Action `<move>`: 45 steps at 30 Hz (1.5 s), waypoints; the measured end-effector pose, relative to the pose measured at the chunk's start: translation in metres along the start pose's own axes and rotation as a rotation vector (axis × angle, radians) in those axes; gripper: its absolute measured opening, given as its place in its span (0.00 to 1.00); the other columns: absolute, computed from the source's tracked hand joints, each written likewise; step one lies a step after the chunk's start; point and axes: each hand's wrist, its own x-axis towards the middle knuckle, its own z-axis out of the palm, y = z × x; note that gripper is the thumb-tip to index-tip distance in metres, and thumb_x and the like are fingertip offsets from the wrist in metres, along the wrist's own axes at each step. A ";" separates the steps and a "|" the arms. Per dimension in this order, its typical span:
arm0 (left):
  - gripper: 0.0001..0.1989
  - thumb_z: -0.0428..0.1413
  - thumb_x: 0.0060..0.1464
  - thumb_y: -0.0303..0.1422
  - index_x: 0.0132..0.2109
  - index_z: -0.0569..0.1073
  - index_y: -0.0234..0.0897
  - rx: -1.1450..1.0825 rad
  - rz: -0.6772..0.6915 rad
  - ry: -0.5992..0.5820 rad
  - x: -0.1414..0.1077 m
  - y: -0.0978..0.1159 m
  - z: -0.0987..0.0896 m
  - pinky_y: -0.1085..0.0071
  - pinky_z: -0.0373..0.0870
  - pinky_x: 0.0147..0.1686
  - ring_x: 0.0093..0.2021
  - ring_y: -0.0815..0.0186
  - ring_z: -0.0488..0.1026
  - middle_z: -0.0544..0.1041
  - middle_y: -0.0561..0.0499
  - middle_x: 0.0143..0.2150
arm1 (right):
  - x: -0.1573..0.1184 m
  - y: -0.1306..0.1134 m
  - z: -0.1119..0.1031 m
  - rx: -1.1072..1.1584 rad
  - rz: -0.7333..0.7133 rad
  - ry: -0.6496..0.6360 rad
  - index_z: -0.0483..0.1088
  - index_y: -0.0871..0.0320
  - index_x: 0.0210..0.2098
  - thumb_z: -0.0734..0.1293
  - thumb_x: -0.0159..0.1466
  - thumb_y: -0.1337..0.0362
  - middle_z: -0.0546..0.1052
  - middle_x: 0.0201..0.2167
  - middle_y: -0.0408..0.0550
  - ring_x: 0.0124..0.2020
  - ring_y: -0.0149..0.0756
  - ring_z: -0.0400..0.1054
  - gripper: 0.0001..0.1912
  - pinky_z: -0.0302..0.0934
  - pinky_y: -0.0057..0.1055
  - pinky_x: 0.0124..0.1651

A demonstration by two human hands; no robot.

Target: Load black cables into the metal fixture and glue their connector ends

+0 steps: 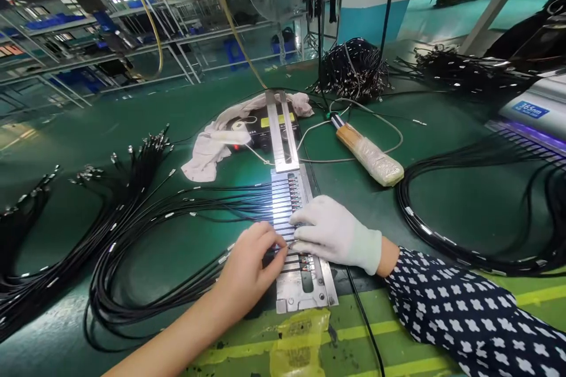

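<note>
A metal fixture plate (292, 297) lies in front of me, with several thin black cables (207, 191) entering side by side from the left under a bright light. My bare left hand (256, 256) is at the plate's left edge, thumb and forefinger pinched on a black cable. Wearing a white glove, my right hand (329, 232) rests over the plate's right side, its fingertips close together at the same cable's end; whether they grip anything is hidden. Small connector ends (294, 188) line the slots above my hands.
Behind the plate are a metal bracket (276, 135), a black box and a white cloth (206, 156). A wrapped-handle tool (371, 159) lies right of them. Cable bundles (128, 206) spread left; a cable coil (407, 188) and a 365nm device (537, 106) stand right.
</note>
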 end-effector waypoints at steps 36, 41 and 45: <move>0.12 0.44 0.65 0.23 0.49 0.71 0.32 0.300 0.393 0.046 -0.047 -0.007 0.009 0.72 0.65 0.25 0.27 0.67 0.69 0.73 0.49 0.31 | -0.033 -0.008 -0.001 0.375 0.780 0.201 0.73 0.57 0.35 0.63 0.68 0.67 0.76 0.37 0.45 0.41 0.37 0.69 0.08 0.62 0.35 0.47; 0.15 0.40 0.67 0.24 0.52 0.70 0.32 0.331 0.471 0.032 -0.045 -0.005 0.002 0.70 0.72 0.34 0.33 0.65 0.74 0.77 0.45 0.37 | -0.033 -0.008 0.000 0.359 0.774 0.199 0.73 0.57 0.34 0.63 0.68 0.66 0.76 0.37 0.45 0.40 0.38 0.70 0.08 0.63 0.35 0.47; 0.10 0.46 0.66 0.24 0.49 0.70 0.34 0.079 0.364 -0.007 -0.044 -0.008 0.007 0.74 0.71 0.34 0.34 0.67 0.74 0.77 0.47 0.37 | -0.032 -0.008 0.000 0.346 0.779 0.197 0.73 0.57 0.34 0.63 0.68 0.67 0.76 0.36 0.45 0.40 0.37 0.70 0.08 0.62 0.35 0.47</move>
